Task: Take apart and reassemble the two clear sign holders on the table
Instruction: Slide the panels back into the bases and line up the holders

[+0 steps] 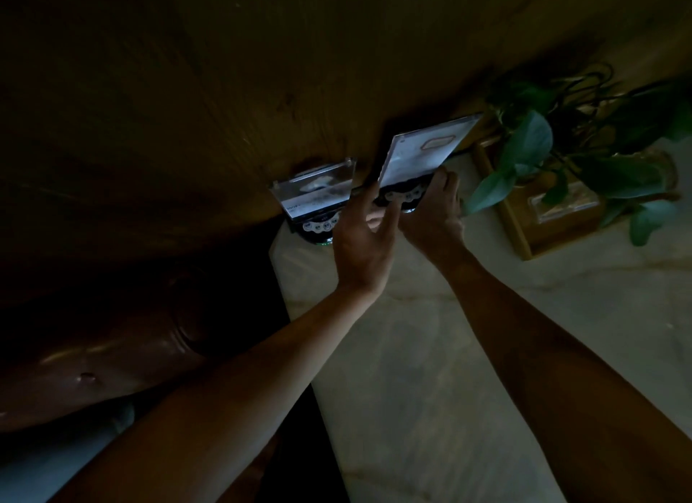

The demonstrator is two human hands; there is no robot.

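Note:
The scene is very dim. Two clear sign holders stand at the far end of a pale marble table (430, 353), against a wooden wall. The left sign holder (318, 188) stands apart with a printed card inside and a dark base. The right sign holder (427, 147) is tilted, its white card catching the light. My right hand (430, 210) grips its lower edge near the dark base. My left hand (363, 236) touches the same holder's lower left corner with fingers spread.
A leafy green plant (531, 143) sits in a wooden box (524, 225) at the far right of the table. The wooden wall (187, 109) runs behind. A dark brown seat (93, 360) lies left of the table edge.

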